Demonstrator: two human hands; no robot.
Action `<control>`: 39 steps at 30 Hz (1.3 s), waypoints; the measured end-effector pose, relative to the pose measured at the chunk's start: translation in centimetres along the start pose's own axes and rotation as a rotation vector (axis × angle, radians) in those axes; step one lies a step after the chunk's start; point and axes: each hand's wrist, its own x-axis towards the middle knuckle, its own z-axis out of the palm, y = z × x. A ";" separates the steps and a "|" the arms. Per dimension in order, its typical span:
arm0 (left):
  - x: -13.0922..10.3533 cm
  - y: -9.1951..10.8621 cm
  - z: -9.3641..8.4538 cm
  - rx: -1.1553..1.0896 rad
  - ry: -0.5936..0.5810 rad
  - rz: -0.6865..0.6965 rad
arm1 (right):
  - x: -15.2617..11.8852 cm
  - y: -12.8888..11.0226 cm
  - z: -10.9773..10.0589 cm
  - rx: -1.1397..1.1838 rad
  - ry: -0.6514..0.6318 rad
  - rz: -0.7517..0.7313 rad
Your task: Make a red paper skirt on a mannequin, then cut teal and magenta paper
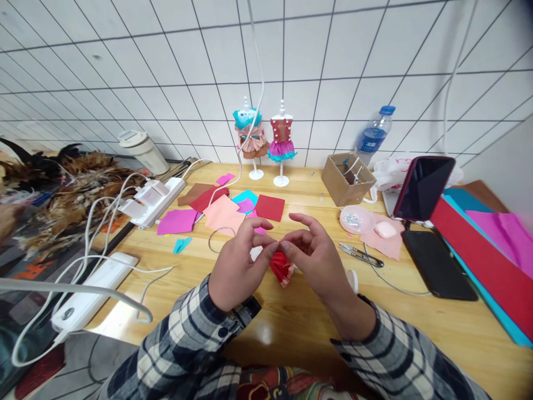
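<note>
My left hand (pixel 244 266) and my right hand (pixel 316 261) meet above the table's middle, thumbs and forefingers pinched together. Between them hangs a small red gathered piece of crepe paper (pixel 281 268) with a pale pink lower edge. Its top is hidden by my fingertips. Part of a white object (pixel 256 253) shows behind my left fingers; what it is I cannot tell. Just beyond lie loose paper pieces: a red square (pixel 270 207), a peach one (pixel 225 213) and a magenta one (pixel 177 221). Thread snips (pixel 361 255) rest to the right of my right hand.
Two miniature dress forms (pixel 281 133) in paper outfits stand by the tiled wall. At right are a cardboard box (pixel 348 179), water bottle (pixel 375 133), pink dish of beads (pixel 357 220), phone (pixel 439 265) and coloured sheets (pixel 491 261). Power strips (pixel 94 291), cables and feathers (pixel 70 194) crowd the left.
</note>
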 end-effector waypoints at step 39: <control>-0.7 -2.5 -1.3 0.287 0.279 0.562 | 0.7 0.2 -1.6 0.421 -0.563 0.613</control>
